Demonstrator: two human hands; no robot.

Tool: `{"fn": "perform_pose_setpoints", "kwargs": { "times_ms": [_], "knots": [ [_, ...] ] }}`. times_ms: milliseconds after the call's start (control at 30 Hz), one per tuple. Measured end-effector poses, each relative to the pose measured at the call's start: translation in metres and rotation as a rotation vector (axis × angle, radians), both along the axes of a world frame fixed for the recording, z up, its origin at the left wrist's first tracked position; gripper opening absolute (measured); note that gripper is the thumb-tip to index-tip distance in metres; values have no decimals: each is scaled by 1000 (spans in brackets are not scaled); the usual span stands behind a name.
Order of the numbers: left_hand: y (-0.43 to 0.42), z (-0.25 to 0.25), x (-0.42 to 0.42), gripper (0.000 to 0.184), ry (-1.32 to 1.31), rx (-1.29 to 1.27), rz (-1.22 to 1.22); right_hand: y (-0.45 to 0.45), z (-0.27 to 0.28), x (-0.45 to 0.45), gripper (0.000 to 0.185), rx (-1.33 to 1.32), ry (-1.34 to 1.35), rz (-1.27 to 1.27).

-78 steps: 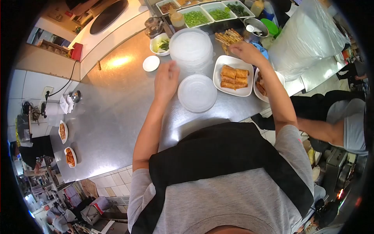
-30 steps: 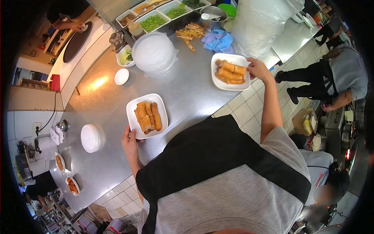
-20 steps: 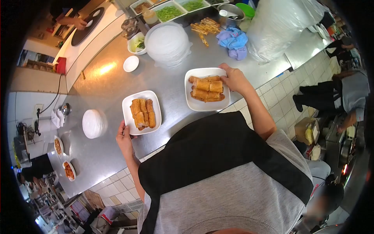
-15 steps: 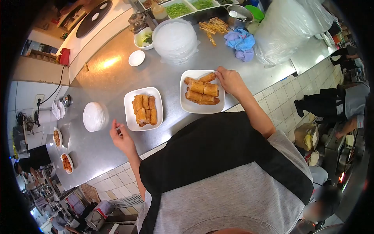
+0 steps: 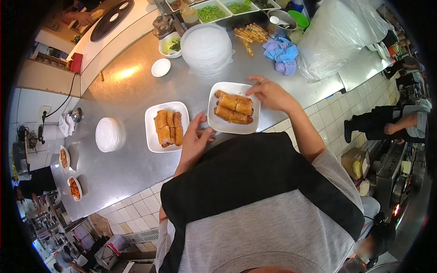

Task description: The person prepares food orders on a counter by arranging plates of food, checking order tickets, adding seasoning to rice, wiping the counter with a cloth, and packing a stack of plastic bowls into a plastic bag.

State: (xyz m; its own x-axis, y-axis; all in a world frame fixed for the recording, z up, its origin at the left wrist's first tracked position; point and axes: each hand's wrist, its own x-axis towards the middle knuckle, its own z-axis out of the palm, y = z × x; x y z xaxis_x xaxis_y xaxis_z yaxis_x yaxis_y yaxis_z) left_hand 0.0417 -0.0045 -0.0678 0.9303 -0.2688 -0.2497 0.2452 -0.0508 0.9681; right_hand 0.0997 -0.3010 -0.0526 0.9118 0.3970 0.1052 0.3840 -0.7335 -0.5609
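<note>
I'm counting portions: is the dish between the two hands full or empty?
Not empty: browned rolls lie piled in the white dish, bare white showing around them.

I observe warm glare on the desk [image 5: 132, 93] at upper left, fisheye curvature, and black vignetted corners.

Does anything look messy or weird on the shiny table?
The blue and purple cloth lies crumpled, not folded, near the sticks, and one stick juts out from their pile. I see no spill by the rolls.

Both hands [image 5: 269, 94] flank a white dish [image 5: 218, 124] of golden-brown rolls [image 5: 234, 108], a second filled dish [image 5: 152, 142] lying nearby.
</note>
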Motion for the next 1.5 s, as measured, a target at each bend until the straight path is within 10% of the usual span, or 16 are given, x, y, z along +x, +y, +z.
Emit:
{"fn": "perform_pose_setpoints", "kwargs": {
  "times_ms": [233,367,567,767,900,1000,1100,1167,1233,1500],
  "knots": [
    [-20,-9,19,51,194,-50,-108,-96,-10,72,25,-252,-502,-860],
    [-23,-15,22,46,304,-132,-80,-128,-37,97,19,-419,-361,-735],
    [-19,-8,19,44,314,-171,-17,-47,93,14,11,-274,-548,-737],
    [-13,25,21,44,265,-239,37,-16,-51,-8,52,-396,-301,-373],
    [-5,35,20,40,149,-287,98,25,-67,-44,44,-1,-382,-32],
    [-1,45,19,39,156,-265,101,32,-67,-42,40,474,64,-392],
    [-5,48,16,42,234,-269,35,39,-24,-13,39,1660,428,-365],
    [-11,49,14,42,272,-303,1,57,-6,-1,44,1874,624,-164],
    [-19,47,14,40,276,-370,-18,76,0,5,47,2070,909,119],
    [5,57,35,33,120,-356,255,101,-24,-26,49,1908,1045,-111]
  ]
}}
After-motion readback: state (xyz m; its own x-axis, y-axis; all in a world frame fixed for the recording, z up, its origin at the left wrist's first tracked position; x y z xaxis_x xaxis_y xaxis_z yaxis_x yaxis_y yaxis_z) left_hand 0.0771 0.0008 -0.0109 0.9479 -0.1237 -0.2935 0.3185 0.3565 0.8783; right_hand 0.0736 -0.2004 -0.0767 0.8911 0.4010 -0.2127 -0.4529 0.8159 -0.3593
